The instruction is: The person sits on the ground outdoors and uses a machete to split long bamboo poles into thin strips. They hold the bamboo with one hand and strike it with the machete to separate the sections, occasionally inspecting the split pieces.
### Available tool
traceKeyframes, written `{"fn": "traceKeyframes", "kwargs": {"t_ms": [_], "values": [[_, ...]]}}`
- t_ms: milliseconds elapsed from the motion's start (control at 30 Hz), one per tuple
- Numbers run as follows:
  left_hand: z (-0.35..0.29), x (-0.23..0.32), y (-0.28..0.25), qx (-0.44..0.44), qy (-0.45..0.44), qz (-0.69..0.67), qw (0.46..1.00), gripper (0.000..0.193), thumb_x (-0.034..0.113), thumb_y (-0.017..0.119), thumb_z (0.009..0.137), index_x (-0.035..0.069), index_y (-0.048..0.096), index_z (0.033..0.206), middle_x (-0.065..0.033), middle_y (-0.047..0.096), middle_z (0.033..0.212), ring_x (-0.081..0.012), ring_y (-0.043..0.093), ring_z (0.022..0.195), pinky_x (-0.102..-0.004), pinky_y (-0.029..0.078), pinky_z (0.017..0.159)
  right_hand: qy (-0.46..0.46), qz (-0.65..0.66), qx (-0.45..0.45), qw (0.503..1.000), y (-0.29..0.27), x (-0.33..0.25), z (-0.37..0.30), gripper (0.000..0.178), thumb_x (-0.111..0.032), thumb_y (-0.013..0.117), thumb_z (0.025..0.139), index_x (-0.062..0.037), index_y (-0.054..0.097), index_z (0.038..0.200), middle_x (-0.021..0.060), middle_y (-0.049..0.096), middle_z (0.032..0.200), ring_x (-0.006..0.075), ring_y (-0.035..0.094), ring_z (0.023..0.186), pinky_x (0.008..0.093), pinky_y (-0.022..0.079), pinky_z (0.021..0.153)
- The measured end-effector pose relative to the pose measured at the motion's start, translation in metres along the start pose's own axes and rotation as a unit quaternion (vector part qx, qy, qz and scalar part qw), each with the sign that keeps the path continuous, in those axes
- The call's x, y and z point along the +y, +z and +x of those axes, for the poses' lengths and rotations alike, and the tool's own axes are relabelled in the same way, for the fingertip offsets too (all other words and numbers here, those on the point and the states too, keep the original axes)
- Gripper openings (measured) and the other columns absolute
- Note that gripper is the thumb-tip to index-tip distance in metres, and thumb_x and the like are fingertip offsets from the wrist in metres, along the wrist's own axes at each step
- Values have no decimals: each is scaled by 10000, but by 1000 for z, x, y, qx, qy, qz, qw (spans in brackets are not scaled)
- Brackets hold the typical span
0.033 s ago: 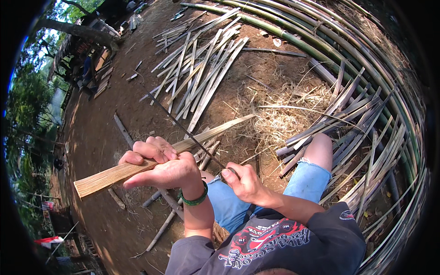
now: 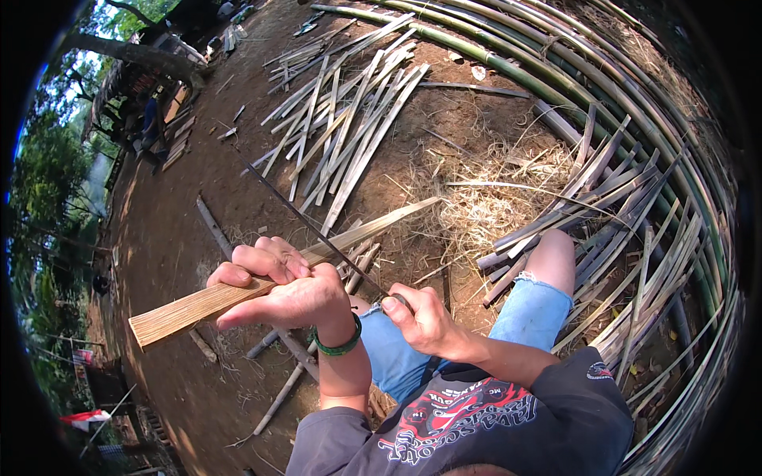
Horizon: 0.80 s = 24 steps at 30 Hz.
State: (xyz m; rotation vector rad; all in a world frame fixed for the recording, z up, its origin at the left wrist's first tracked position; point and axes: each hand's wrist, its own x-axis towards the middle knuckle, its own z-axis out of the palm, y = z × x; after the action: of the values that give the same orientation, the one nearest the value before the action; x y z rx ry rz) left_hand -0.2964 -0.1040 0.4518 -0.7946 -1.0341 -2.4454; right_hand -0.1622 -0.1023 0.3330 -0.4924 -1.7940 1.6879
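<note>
My left hand (image 2: 290, 295) is closed round a flat, pale bamboo slat (image 2: 184, 314), its broad cut end sticking out to the left and its thin end reaching up to the right. In my right hand (image 2: 429, 324) is the handle of a long, thin, dark-bladed knife (image 2: 295, 208). Its blade slants up and to the left, crossing the slat just beyond my left hand; whether the edge touches the wood I cannot tell. My fingers cover most of the knife's handle.
Many split bamboo slats (image 2: 349, 131) lie heaped on the brown soil ahead. Pale shavings (image 2: 496, 202) are piled before my right knee, beside darker split strips (image 2: 611, 198). Long green poles (image 2: 476, 51) curve along the far right. Sticks (image 2: 278, 401) lie at lower left.
The knife blade has shifted slightly, its tip a little left and down. Both hands and the slat are almost where they were.
</note>
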Motion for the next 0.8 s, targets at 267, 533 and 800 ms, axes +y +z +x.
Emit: {"fn": "traceKeyframes", "kwargs": {"t_ms": [267, 533, 800], "values": [[-21, 11, 7, -27, 12, -15, 999, 592, 720, 235, 919, 138, 316, 844, 37, 257, 516, -41, 173, 383, -163, 169, 346, 170, -116, 100, 973, -36, 93, -3, 514, -407, 465, 987, 44, 578, 768, 291, 526, 637, 440, 587, 637, 489, 431, 589], [-11, 9, 2, 12, 11, 17, 1000, 586, 720, 247, 919, 146, 309, 822, 40, 250, 508, -43, 174, 376, -159, 176, 340, 241, -190, 97, 947, -60, 195, 10, 609, -512, 432, 967, 38, 620, 786, 296, 582, 728, 417, 600, 708, 478, 456, 680], [-7, 10, -17, 22, 19, -46, 999, 583, 714, 268, 923, 140, 326, 836, 28, 269, 519, -52, 185, 369, -173, 175, 320, 257, -250, 46, 932, -97, 275, 35, 651, -561, 424, 947, 35, 644, 805, 290, 643, 862, 444, 621, 891, 489, 466, 799]]}}
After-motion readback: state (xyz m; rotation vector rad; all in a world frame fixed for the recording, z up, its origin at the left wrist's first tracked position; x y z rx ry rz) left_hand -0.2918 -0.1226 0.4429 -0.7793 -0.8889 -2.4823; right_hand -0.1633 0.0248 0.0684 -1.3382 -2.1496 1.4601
